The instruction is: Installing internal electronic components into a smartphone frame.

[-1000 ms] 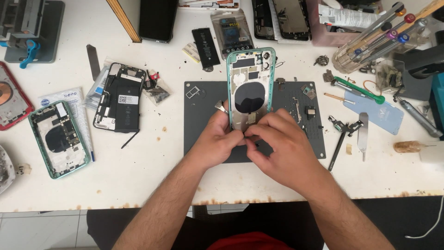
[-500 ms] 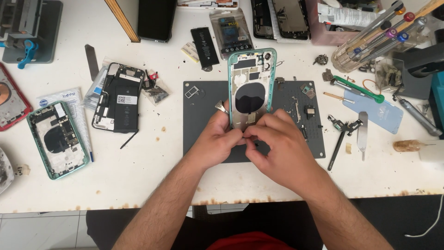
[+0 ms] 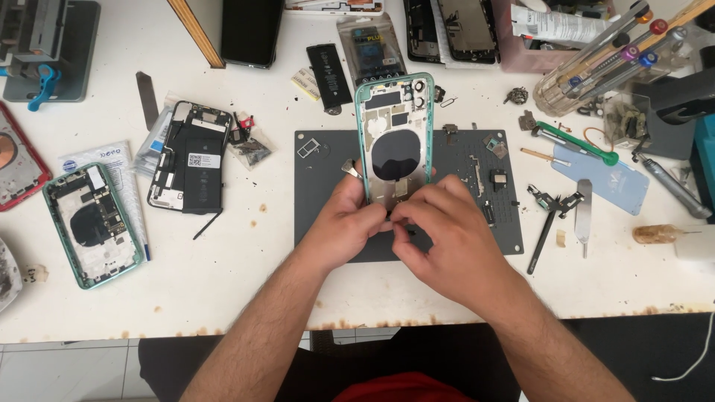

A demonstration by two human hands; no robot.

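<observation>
A green phone housing [image 3: 393,134] with a dark round coil inside stands tilted over the grey work mat [image 3: 320,186]. My left hand [image 3: 344,217] grips its lower left edge. My right hand [image 3: 447,242] is at the housing's bottom end, fingers pinched close against a small part there that I cannot make out. Both hands cover the housing's lower end.
Another green housing [image 3: 91,223] and an opened black phone [image 3: 189,156] lie at left, a red phone [image 3: 16,160] at the far left edge. Tweezers [image 3: 547,219], a metal pry tool [image 3: 583,212], a green-handled tool [image 3: 577,141] and a rack of screwdrivers [image 3: 603,52] sit at right. Loose battery [image 3: 329,65] behind.
Both hands stay on the housing's lower end; the fingers have shifted only slightly.
</observation>
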